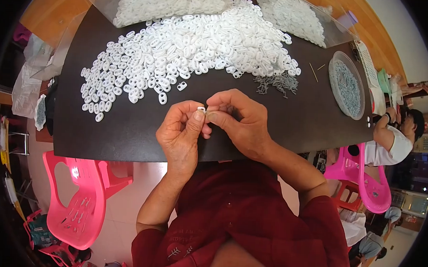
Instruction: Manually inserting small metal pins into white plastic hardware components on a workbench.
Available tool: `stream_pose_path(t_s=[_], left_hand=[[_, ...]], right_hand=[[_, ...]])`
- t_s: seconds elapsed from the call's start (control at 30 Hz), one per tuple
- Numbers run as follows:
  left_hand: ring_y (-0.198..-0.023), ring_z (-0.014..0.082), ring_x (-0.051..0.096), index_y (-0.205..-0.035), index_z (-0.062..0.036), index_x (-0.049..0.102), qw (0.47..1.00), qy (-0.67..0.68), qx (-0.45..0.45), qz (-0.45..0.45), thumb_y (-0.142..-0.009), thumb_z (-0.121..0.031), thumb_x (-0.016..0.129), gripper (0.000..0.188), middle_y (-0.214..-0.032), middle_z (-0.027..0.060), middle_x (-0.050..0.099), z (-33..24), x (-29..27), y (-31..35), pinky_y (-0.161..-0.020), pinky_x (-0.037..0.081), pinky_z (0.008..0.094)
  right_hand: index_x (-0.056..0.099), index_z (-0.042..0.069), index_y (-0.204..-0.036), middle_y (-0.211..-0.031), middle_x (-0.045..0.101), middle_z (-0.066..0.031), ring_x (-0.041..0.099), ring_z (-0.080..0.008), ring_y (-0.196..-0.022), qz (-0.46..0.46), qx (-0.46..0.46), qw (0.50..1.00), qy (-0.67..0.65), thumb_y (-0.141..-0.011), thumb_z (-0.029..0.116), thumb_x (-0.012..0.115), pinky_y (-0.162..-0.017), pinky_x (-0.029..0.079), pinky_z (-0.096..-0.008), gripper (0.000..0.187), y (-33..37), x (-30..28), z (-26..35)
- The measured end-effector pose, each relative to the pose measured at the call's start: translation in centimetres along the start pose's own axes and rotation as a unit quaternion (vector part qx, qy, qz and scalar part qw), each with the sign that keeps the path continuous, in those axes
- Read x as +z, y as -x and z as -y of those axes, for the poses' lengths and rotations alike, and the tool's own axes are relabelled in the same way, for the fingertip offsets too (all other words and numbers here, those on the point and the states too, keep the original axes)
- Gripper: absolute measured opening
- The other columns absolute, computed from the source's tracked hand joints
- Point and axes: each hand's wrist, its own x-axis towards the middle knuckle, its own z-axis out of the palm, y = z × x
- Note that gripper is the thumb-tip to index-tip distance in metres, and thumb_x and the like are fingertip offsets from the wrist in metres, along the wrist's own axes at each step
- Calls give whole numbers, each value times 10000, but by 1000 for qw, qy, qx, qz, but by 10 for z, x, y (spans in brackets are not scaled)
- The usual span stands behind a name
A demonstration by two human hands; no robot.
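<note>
Above the near part of the dark table, my left hand [183, 132] pinches a small white plastic piece [201, 109] between thumb and fingers. My right hand [240, 122] meets it from the right, thumb and forefinger pressed together at the piece's edge. Whatever those right fingers hold is hidden or too small to make out. Beyond my hands spreads a big heap of white oval pieces [194, 44], many showing two holes. Small grey screws [277, 84] lie in a loose cluster at the heap's right edge.
Two clear containers of white pieces, a left bin [99, 8] and a right one [330, 40], stand at the back. A round tub [333, 80] of screws sits at the right, near two thin sticks [313, 72]. Pink chairs [79, 209] flank the table; a person [390, 141] is at the right.
</note>
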Motion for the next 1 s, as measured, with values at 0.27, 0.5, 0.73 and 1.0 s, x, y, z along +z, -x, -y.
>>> stream_pose_path(t_s=[0.27,0.5,0.73,1.0], left_hand=[[-620,77,545,-962,26,565,1000,8,3,-4,-902,-60,572,106,-757,39,579,-1,0,1,-547,465,198],[-633,71,535,-995,32,569,1000,-1,7,-12,-907,-70,568,135,-763,33,580,0,2,4,-562,458,199],[-628,49,517,-1005,18,596,996,-76,38,-23,-907,-73,573,135,-751,-2,569,5,1,8,-561,440,177],[-631,37,516,-997,9,604,996,-76,32,-37,-909,-64,566,121,-735,-19,557,3,2,7,-563,435,170]], right_hand=[[615,-1,-964,-880,614,-26,583,-69,-808,31,10,999,19,-819,-9,637,-722,487,-225,146,-2,-4,-3],[606,13,-889,-787,566,-45,554,-128,-714,10,-110,979,171,-787,-14,629,-625,450,-263,108,-4,0,-4],[580,27,-813,-747,535,-75,521,-235,-680,-4,-196,950,244,-767,-1,613,-588,421,-318,64,-6,4,-5],[587,21,-840,-770,544,-72,541,-208,-699,24,-135,966,220,-784,-3,604,-613,438,-304,63,-5,-1,-1]])
